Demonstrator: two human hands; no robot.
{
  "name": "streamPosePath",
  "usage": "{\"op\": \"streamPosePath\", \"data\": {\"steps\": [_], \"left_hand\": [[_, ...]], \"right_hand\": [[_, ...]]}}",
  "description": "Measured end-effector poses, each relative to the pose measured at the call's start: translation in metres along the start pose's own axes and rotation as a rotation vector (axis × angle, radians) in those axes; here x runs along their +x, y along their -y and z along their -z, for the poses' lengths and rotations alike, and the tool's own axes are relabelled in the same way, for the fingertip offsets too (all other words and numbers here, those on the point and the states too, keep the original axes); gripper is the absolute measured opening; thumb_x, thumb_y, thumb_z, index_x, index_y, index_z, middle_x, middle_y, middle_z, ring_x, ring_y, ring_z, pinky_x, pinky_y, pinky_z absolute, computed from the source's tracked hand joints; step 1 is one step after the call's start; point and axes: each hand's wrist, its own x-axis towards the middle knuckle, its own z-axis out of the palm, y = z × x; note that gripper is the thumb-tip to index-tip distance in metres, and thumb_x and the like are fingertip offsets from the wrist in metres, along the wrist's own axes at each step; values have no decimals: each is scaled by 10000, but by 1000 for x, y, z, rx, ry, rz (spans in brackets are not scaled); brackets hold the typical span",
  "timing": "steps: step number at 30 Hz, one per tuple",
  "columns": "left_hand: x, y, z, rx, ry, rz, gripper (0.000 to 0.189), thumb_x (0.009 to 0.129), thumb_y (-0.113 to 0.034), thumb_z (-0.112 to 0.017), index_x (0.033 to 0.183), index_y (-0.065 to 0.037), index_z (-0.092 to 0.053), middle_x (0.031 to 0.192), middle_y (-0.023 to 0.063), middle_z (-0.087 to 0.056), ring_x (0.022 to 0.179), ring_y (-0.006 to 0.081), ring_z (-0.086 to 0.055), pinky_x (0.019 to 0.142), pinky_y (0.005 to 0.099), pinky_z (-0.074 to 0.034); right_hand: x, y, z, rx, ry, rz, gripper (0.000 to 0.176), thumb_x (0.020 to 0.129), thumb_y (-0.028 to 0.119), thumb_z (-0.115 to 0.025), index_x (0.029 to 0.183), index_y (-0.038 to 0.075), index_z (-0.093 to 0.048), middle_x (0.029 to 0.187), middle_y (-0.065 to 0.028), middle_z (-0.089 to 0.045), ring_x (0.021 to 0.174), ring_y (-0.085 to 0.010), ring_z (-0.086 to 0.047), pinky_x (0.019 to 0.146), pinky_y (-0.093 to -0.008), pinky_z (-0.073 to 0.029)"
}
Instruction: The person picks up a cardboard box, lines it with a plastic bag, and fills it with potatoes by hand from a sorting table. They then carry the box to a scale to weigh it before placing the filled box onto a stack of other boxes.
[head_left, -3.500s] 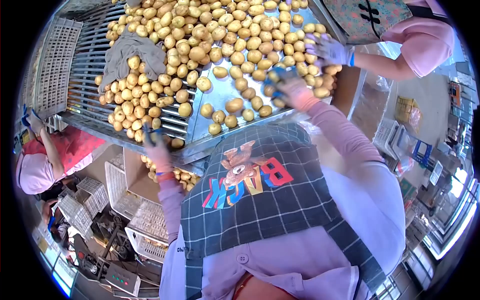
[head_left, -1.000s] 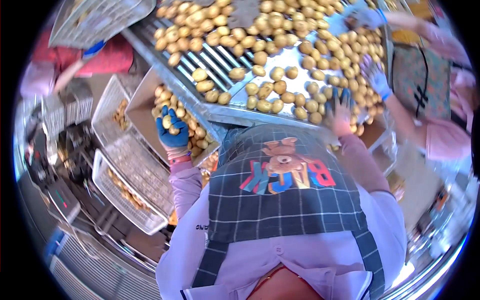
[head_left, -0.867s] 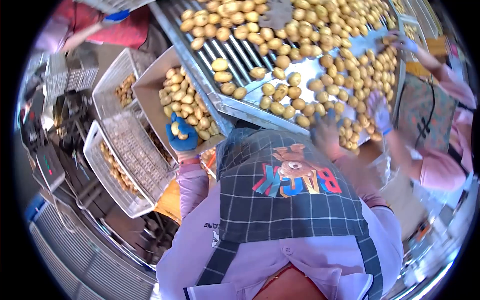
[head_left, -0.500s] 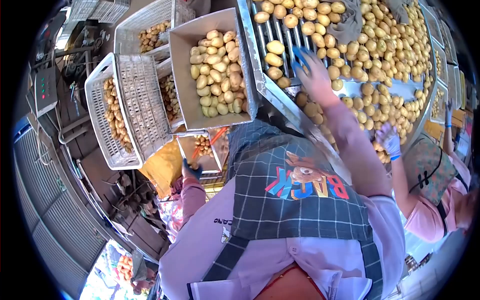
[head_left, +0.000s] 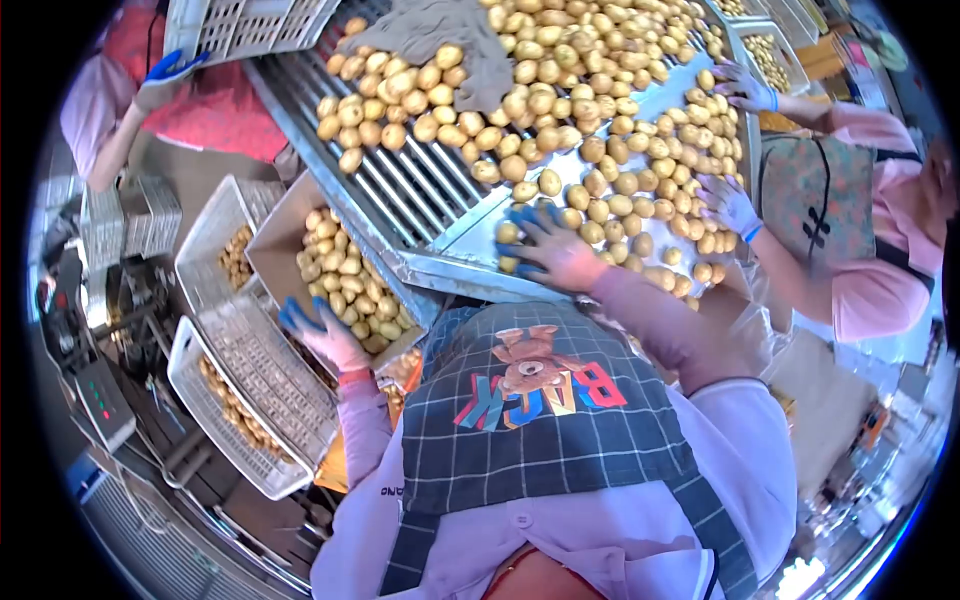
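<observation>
My right hand [head_left: 552,252], in a glove with blue fingers, reaches over the near corner of the metal sorting table [head_left: 470,240]. Its fingers are spread, with a couple of potatoes [head_left: 507,234] at the fingertips. More potatoes [head_left: 620,205] lie just beyond it on the metal sheet. On the other side, my left hand [head_left: 328,335] wears a similar glove and is open, fingers apart, with nothing seen in it. It is beside the near side of a cardboard box [head_left: 275,240] holding many potatoes [head_left: 345,275].
Metal rollers [head_left: 400,190] carry potatoes and a grey cloth [head_left: 440,40]. White crates [head_left: 265,350] with potatoes stand left of the box. At right, a co-worker's gloved hands [head_left: 728,205] touch potatoes. At upper left, another person's gloved hand [head_left: 165,80] is at a white crate [head_left: 250,25].
My view has turned, and the table now fills the upper middle. My right hand has gone from the rollers to the metal sheet. My left hand has come up beside the cardboard box, fingers spread.
</observation>
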Motion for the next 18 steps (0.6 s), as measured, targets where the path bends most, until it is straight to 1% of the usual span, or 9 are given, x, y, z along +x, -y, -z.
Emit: {"op": "streamPosePath", "data": {"steps": [2, 4, 5, 8, 10, 12, 13, 14, 18], "left_hand": [[26, -52, -40, -447, 282, 29, 470, 931, -219, -602, 1317, 34, -509, 1294, 237, -533, 1191, 313, -511, 1060, 386, -358], [31, -115, -73, -560, 696, 96, 402, 902, -158, -624, 1272, -10, -572, 1181, 181, -634, 1078, 271, -602, 967, 344, -445], [31, -135, -101, -464, 757, -143, 390, 887, -159, -630, 1256, -41, -594, 1168, 173, -642, 1039, 279, -621, 921, 366, -470], [9, -188, -193, -340, 728, -695, 376, 857, -211, -620, 1222, -121, -638, 1101, 167, -648, 954, 315, -645, 819, 439, -504], [-7, -214, -237, -19, 737, -825, 312, 852, -259, -590, 1120, -120, -663, 1038, 173, -637, 926, 351, -632, 787, 471, -498], [-15, -243, -263, 247, 932, -810, 238, 844, -260, -579, 1017, -111, -645, 1047, 164, -634, 972, 343, -632, 808, 462, -494], [-17, -257, -266, 301, 974, -818, 303, 829, -207, -520, 1092, -113, -639, 1048, 149, -649, 962, 348, -638, 844, 453, -501], [-14, -263, -270, 351, 1006, -859, 288, 840, -220, -508, 1070, -101, -632, 1044, 165, -646, 973, 366, -633, 846, 466, -498], [-4, -250, -260, 305, 1083, -863, 304, 824, -174, -540, 1107, -100, -624, 1093, 198, -608, 999, 377, -619, 864, 458, -492]], "right_hand": [[-45, -22, 7, -92, 9, -121, 475, 833, 372, -638, 1285, 239, -585, 1423, -148, -453, 1340, -383, -373, 1145, -552, -195], [-75, -39, 2, -78, -32, -382, 476, 837, 384, -632, 1290, 246, -583, 1429, -148, -444, 1351, -378, -359, 1151, -553, -184], [-83, -33, 12, -150, -83, -474, 475, 842, 351, -633, 1301, 242, -576, 1433, -145, -440, 1361, -376, -343, 1145, -548, -202], [-106, -23, -20, -207, -239, -707, 488, 822, 307, -660, 1290, 191, -583, 1417, -154, -448, 1364, -383, -326, 1140, -529, -232], [-111, -18, -30, -143, -332, -776, 496, 812, 302, -662, 1275, 142, -585, 1406, -158, -455, 1359, -387, -332, 1141, -521, -233], [-113, -19, -35, -147, -319, -802, 492, 803, 299, -667, 1263, 140, -590, 1401, -158, -460, 1354, -390, -339, 1143, -516, -232], [-112, -19, -34, -147, -330, -805, 497, 799, 306, -670, 1256, 129, -590, 1394, -157, -467, 1347, -393, -348, 1141, -517, -234], [-111, -17, -34, -143, -328, -817, 497, 799, 306, -670, 1256, 129, -590, 1394, -157, -467, 1347, -393, -348, 1141, -517, -234], [-106, -25, -27, -169, -339, -786, 473, 811, 325, -660, 1229, 111, -606, 1394, -142, -471, 1334, -389, -360, 1137, -519, -237]]}}
